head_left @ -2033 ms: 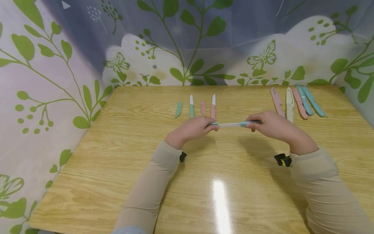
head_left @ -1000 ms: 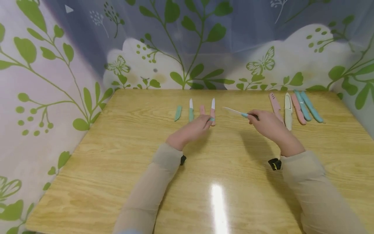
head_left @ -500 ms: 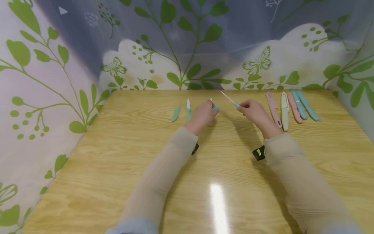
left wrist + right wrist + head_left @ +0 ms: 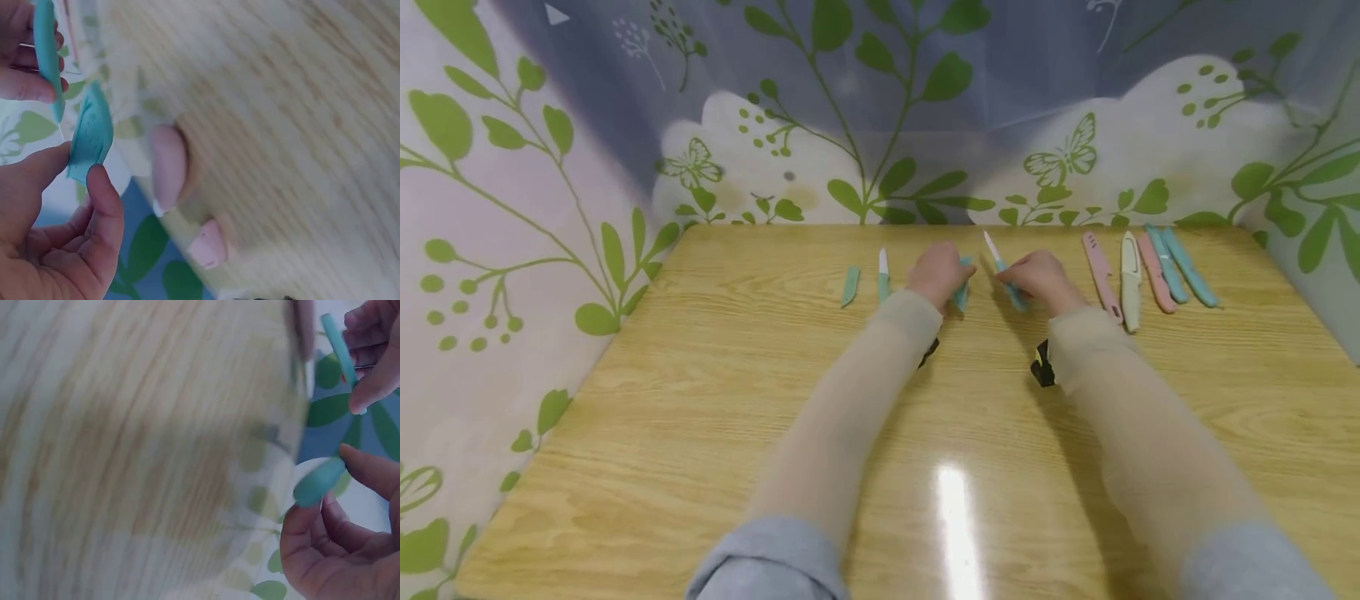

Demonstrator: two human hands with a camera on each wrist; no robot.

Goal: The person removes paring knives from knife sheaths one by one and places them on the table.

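Note:
My left hand (image 4: pixel 936 271) pinches a light-blue knife sheath (image 4: pixel 962 292) between thumb and fingers, low over the back of the table. To its right, my right hand (image 4: pixel 1041 279) holds a small light-blue paring knife (image 4: pixel 1017 297) by the handle, its bare white blade pointing away from me. Sheath and knife are apart, side by side. In the left wrist view, a pink-handled paring knife (image 4: pixel 169 165) and a pink sheath (image 4: pixel 209 245) lie on the table near the left hand, which hides them in the head view. A green paring knife (image 4: pixel 883 275) and its green sheath (image 4: pixel 850 287) lie farther left.
At the back right of the wooden table (image 4: pixel 700 417) lie a pink knife (image 4: pixel 1101 275), a cream knife (image 4: pixel 1131 283), another pink knife (image 4: pixel 1156 273) and two blue knives (image 4: pixel 1191 268). A patterned curtain (image 4: pixel 940 117) stands right behind the table's back edge.
The blue sheath has come off the knife blade. Both hands have moved toward the table's back, the left one rightward, and the blade has swung from sideways to pointing away.

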